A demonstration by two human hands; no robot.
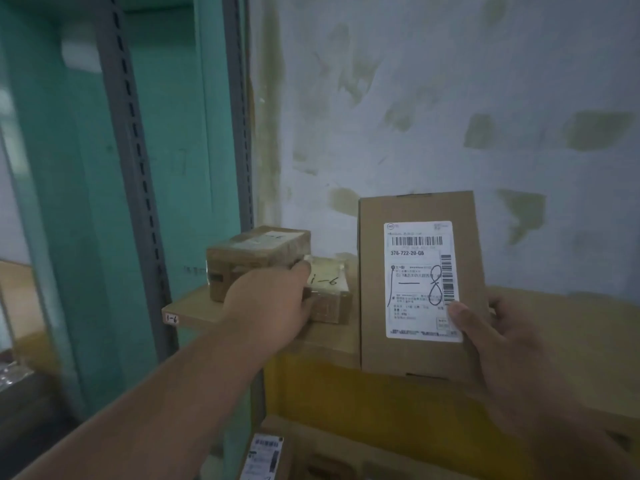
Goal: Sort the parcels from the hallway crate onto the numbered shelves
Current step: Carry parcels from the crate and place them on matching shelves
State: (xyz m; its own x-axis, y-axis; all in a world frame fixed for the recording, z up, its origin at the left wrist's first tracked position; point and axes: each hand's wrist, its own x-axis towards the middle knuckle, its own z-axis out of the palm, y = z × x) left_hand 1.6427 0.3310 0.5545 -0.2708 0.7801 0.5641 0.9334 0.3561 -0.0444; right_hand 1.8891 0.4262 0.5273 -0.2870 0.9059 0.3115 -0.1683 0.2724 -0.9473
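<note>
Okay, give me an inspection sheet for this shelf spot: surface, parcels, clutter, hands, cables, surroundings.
Surface: wooden shelf tagged 1-6 on its front edge.
Job's things: taped parcel resting on the shelf and partly on a flat parcel marked 1-6; labelled box held upright, handwritten 8 on its label.
Clutter: another labelled carton below.
Hands: left hand grips the taped parcel; right hand holds the labelled box, thumb on the label.
Cables: nothing seen.
Surroundings: stained wall, grey slotted upright, teal panel.

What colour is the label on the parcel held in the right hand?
White with black print and a handwritten 8; the label shows best in the head view.
</note>
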